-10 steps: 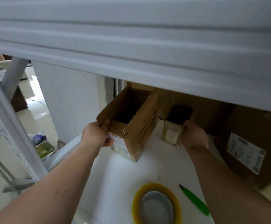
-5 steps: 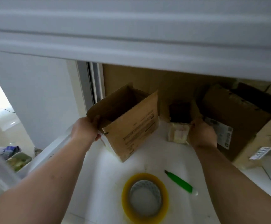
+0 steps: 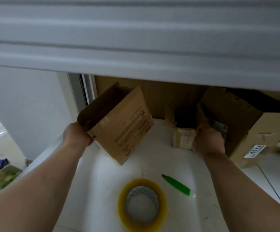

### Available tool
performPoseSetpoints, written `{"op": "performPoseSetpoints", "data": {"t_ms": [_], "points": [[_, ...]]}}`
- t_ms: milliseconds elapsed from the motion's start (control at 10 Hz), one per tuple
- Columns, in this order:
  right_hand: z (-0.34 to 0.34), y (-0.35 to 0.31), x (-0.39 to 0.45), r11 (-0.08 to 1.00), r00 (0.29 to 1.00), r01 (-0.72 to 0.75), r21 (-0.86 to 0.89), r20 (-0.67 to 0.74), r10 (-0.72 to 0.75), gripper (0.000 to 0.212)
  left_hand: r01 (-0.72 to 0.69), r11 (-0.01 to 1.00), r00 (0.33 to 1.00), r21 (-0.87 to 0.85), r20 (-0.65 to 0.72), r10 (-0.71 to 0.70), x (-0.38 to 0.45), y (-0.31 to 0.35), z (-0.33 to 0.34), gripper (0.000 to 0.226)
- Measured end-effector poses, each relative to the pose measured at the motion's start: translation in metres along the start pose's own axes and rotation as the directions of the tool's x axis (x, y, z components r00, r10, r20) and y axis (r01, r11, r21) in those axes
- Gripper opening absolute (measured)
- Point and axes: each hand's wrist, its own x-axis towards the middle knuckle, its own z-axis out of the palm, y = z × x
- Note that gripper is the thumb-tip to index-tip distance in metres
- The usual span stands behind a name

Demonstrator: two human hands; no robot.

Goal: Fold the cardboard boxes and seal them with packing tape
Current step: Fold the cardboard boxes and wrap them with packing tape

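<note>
On the white table, toward its far left, the left hand grips the near-left corner of an open cardboard box, fingers curled round the edge. That box is tilted, its open mouth turned up and to the far left, with one low corner at or just over the table; printed lines run across its near face. Further right, the right hand holds a small box, fingers wrapped round its right side. This small box stands on the table with its top flaps up and a dark inside showing; pale tape or labels cover its near face. Just right of it, and touching the back of the right hand or nearly so, sits a large brown carton with a label on its side, and another carton with a numbered sticker lies beyond. Near the viewer, a roll of yellowish packing tape lies flat on the table, with a green cutter just to its far right, apart from it. A grey-white shelf edge fills the upper view.
</note>
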Motion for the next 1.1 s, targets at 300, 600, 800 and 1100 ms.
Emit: {"op": "performPoseSetpoints", "data": {"t_ms": [300,600,800,1100], "points": [[0.014,-0.024,-0.011,0.989,0.995,0.104,0.108,-0.011,-0.103,0.029,-0.157,0.988,0.981,-0.002,0.111,0.157,-0.038,0.026,0.064,0.038],[0.002,-0.02,0.006,0.991,0.991,0.03,0.13,0.123,-0.046,0.037,-0.017,0.971,0.998,-0.238,0.058,0.031,-0.036,0.015,0.071,0.025],[0.003,-0.053,-0.002,0.988,0.955,0.157,-0.007,-0.254,-0.153,0.052,-0.125,0.978,0.99,-0.165,0.051,0.135,-0.035,0.022,0.061,0.027],[0.042,-0.065,0.003,0.926,0.966,0.258,-0.276,0.037,-0.258,0.049,-0.076,0.985,0.985,-0.156,0.141,0.098,-0.036,0.012,0.019,0.025]]}}
